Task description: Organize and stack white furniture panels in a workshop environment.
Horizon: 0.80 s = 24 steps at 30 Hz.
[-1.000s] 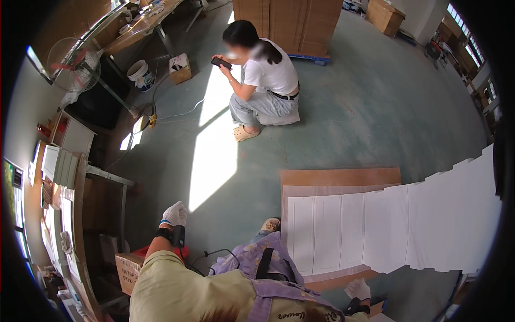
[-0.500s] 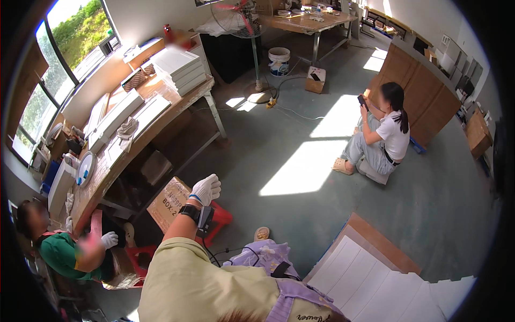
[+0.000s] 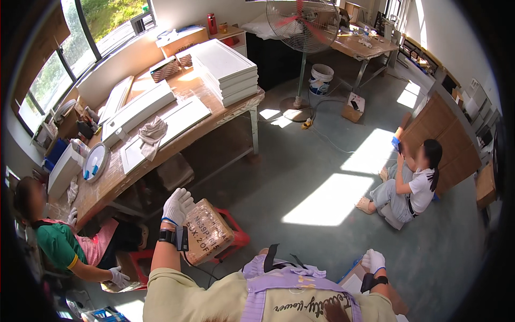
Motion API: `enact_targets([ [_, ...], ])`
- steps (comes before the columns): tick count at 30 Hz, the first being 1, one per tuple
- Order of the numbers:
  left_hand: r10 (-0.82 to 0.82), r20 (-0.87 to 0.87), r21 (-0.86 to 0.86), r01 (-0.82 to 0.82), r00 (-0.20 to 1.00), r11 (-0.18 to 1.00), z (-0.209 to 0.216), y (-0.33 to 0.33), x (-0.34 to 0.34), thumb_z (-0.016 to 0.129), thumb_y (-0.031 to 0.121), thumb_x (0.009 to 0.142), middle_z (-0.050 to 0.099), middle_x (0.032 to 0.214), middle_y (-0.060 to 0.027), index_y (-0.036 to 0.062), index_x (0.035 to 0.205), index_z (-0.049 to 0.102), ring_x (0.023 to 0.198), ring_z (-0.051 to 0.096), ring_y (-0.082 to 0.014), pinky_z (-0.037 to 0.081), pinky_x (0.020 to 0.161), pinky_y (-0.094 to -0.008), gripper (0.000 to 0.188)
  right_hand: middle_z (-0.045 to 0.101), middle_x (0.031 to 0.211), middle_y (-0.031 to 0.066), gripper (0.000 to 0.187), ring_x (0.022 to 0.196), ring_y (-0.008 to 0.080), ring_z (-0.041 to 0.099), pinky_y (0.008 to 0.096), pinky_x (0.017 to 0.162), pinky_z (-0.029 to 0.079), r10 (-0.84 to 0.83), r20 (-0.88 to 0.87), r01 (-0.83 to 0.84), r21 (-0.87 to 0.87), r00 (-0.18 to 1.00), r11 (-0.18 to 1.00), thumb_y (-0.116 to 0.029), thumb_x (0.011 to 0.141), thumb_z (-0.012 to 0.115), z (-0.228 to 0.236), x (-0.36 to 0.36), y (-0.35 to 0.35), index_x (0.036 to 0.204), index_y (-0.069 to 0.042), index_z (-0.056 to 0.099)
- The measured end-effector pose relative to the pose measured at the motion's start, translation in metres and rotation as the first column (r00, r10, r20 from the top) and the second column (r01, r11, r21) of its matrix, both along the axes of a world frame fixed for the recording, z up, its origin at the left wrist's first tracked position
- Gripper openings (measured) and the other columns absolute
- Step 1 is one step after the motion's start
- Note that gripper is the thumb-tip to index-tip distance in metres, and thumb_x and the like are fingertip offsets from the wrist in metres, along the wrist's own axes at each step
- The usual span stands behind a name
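My left hand, in a white knit glove with a blue cuff, is raised with its fingers apart and nothing in them. Just to its right in the picture is a taped cardboard box on a red plastic stool; I cannot tell whether the hand touches it. My right hand, also in a white glove, is at the lower right with its fingers curled in, and nothing shows in it. Beneath it, partly hidden by my arm and body, are a white panel and some cardboard.
A long workbench at the left bears stacked white panels and a grey rag. One person sits at the left; another crouches at the right. A standing fan, bucket and cables lie farther off.
My view has swung left, so the scene sits farther right. My right hand has come into view, and most of the white slats have left it. The seated person at left has lowered an arm.
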State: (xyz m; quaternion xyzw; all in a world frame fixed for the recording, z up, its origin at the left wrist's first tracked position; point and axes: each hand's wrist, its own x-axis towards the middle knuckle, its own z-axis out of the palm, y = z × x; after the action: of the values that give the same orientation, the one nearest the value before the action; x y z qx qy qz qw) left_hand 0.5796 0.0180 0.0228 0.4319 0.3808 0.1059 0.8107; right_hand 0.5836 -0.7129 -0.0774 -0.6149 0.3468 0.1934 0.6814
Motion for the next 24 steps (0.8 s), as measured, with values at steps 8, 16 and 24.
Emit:
enact_targets([
  [8,0.039,0.093,-0.102,-0.03,0.995,0.994,0.019,0.02,0.037,0.045,0.035,0.091,0.031,0.137,-0.023,-0.004,0.133,0.03,0.126,0.032,-0.0387,0.029,0.103,-0.0494,0.059,0.062,0.087,0.0132,0.025,0.07,0.0211,0.062,0.0327,0.063,0.052,0.504,-0.014,-0.486,-0.293,0.863,0.824,-0.021,0.085,0.053,0.004,0.239,0.154,0.098,0.0,0.057],
  [16,0.095,0.11,-0.06,-0.089,0.989,0.994,0.042,0.042,0.152,0.046,0.036,0.091,0.039,0.132,-0.0192,-0.0013,0.131,0.033,0.12,0.04,-0.0369,0.034,0.1,-0.0489,0.056,0.064,0.091,0.0119,0.025,0.075,0.0194,0.064,0.0299,0.064,0.052,0.597,0.376,-0.673,0.107,0.709,0.732,-0.014,0.085,0.055,0.046,0.472,0.312,0.105,0.001,0.059],
  [24,0.048,0.137,-0.069,-0.039,0.989,0.997,0.068,0.064,0.301,0.043,0.036,0.093,0.044,0.127,-0.0181,-0.0007,0.13,0.034,0.112,0.047,-0.0331,0.041,0.094,-0.0458,0.052,0.061,0.091,0.0086,0.033,0.079,0.018,0.06,0.0303,0.07,0.052,0.625,0.483,-0.727,0.036,0.614,0.686,-0.029,0.087,0.055,0.179,0.637,0.509,0.103,0.0,0.058],
])
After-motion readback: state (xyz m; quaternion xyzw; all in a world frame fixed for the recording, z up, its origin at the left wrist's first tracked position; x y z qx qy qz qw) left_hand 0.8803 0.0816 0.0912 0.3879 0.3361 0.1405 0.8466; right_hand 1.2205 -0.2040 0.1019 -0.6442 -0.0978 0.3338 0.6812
